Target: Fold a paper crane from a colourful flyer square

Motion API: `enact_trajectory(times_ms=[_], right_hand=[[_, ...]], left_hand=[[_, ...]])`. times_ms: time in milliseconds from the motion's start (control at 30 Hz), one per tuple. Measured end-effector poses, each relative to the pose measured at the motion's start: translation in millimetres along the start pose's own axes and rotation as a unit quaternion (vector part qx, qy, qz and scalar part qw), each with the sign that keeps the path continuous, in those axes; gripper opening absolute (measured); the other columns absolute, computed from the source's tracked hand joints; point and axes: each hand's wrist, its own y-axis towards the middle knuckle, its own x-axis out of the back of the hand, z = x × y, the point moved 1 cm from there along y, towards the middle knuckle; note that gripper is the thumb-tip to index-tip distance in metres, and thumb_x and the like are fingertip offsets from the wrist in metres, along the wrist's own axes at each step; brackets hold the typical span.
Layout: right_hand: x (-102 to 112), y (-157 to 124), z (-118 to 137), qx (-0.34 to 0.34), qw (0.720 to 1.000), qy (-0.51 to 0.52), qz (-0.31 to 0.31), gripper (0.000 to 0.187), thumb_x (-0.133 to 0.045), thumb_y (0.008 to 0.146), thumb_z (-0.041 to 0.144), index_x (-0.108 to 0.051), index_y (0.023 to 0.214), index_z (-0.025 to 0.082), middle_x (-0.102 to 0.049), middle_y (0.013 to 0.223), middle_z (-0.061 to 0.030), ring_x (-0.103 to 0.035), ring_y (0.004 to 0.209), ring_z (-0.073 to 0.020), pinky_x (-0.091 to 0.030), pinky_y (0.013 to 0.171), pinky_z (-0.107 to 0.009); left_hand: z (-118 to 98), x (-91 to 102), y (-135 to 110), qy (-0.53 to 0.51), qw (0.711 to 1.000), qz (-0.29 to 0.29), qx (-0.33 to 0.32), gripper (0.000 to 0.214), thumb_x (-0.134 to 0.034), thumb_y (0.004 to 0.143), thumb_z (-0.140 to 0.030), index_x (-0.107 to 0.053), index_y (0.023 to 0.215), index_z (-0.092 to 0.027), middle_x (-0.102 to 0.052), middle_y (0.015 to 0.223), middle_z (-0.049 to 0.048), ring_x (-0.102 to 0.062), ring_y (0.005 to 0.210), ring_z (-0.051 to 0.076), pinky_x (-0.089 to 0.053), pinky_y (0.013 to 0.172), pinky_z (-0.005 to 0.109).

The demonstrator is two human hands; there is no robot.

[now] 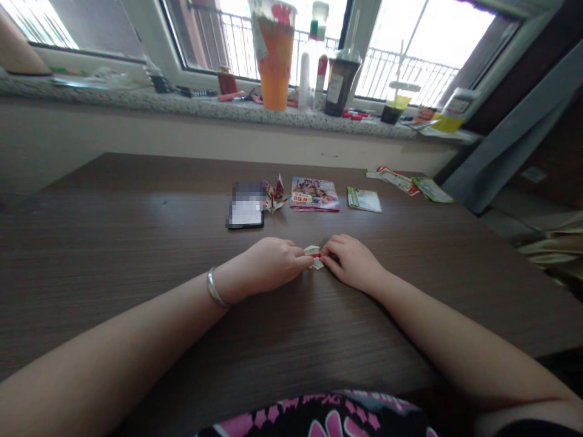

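Note:
A small folded piece of paper (314,249), whitish with a red strip, lies on the dark wooden table (136,255). My left hand (271,266) grips its left side, fingers closed and pressed on it. On the right edge, my right hand (350,258) pinches the paper between thumb and fingers. Parts of the paper are hidden beneath the fingertips. Beyond my hands stand a folded paper figure (275,195) with pointed tips and a phone (246,209) whose screen is blurred out.
Behind the paper lie a stack of printed flyers (315,193), a smaller green-white stack (364,199) and loose leaflets (396,180). On the granite windowsill (191,108) are an orange drink cup (275,60), a dark drink cup (339,85) and several other items. A grey curtain (505,133) hangs right.

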Motion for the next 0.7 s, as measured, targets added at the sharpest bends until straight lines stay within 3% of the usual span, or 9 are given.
enact_trajectory(times_ms=[167,467,700], right_hand=[[-0.4,1.8,-0.8,-0.032,0.999,0.021,0.017,0.011,-0.057,0.087,0.024,-0.063,0.081,0.017,-0.064,0.083,-0.0051,-0.055,0.080,-0.0175,-0.040,0.075,-0.029],[2.5,5.1,3.5,-0.042,0.999,0.011,0.031,0.012,-0.054,0.087,0.023,-0.062,0.080,0.018,-0.065,0.080,-0.0042,-0.053,0.077,-0.0177,-0.038,0.072,-0.029],[1.9,6.0,5.9,-0.074,0.996,-0.007,0.040,0.014,-0.051,0.087,0.024,-0.062,0.080,0.018,-0.066,0.083,-0.0049,-0.055,0.080,-0.0187,-0.036,0.074,-0.030]], left_hand=[[-1.5,2.3,-0.4,0.011,1.000,0.009,-0.020,0.029,-0.055,0.086,-0.013,-0.056,0.114,-0.022,-0.070,0.088,0.0020,-0.065,0.071,0.016,-0.044,0.058,0.026],[-6.8,4.8,0.6,0.022,0.999,0.038,-0.011,0.028,-0.052,0.089,-0.011,-0.056,0.115,-0.016,-0.069,0.095,0.0061,-0.066,0.082,0.018,-0.047,0.067,0.029],[-4.9,3.4,1.1,0.026,0.998,0.060,-0.021,0.035,-0.052,0.088,-0.011,-0.053,0.123,-0.018,-0.069,0.100,0.0057,-0.065,0.078,0.018,-0.047,0.067,0.029]])
